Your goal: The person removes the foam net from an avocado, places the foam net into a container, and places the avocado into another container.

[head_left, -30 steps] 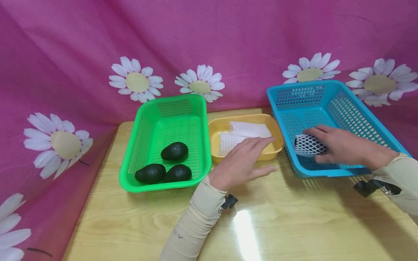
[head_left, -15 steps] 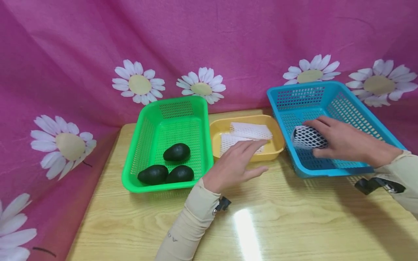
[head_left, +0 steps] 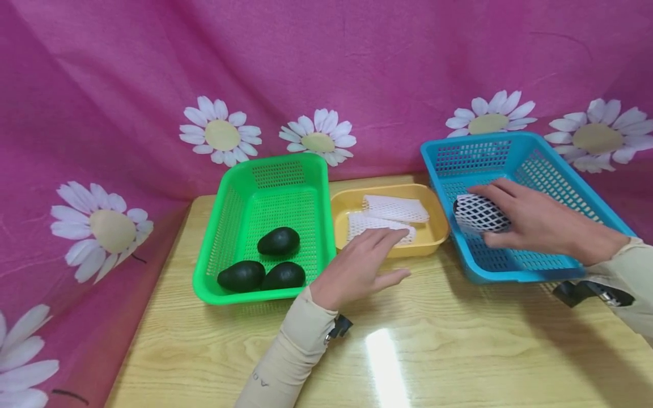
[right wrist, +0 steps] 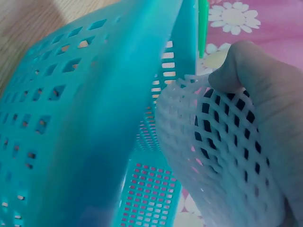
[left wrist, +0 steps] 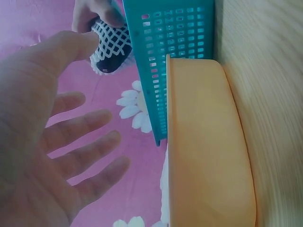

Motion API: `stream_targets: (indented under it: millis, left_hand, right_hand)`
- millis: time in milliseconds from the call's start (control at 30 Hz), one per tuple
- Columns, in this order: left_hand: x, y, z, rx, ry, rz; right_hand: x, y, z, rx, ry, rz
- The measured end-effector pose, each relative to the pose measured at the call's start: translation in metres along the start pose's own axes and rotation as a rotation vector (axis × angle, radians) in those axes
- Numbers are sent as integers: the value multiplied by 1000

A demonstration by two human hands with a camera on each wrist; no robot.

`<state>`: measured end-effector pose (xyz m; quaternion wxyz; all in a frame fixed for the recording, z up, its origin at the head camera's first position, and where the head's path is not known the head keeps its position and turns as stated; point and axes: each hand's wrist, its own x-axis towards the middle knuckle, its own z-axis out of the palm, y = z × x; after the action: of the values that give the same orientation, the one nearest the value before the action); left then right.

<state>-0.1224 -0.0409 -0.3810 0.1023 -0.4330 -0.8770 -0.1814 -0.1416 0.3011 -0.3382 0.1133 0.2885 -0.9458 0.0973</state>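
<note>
My right hand grips an avocado in a white foam net by its upper side. It is held over the left part of the blue basket; in the right wrist view the foam net is beside the basket wall, with dark skin showing through its holes. My left hand, fingers spread and holding nothing, hovers at the front of the yellow tray. Two flat white foam nets lie in that tray, the nearer one partly hidden by the left fingers.
On the left stands a green basket with three dark avocados inside. The yellow tray sits between the two baskets on a wooden table. A pink flowered cloth hangs behind.
My left hand has drawn back a little to the left and down, uncovering more of the foam nets. The right hand keeps its grip on the netted avocado, nearly in place.
</note>
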Motion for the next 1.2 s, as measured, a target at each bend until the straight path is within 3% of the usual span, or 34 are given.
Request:
stream_targets:
  millis: [400,700,1033,1200]
  left_hand:
    - [-7,-2,-3,4,37,5]
    - [-10,-2,-5,19,57,14]
    - [-18,-5,-7,32,96,27]
    - [-22,-7,-8,31,112,38]
  right_hand:
    - [11,-12,-13,-31,105,-78]
    - [20,-31,-12,9,161,-220]
    - [26,-59,6,45,104,-287]
    - [26,-72,13,45,54,-266]
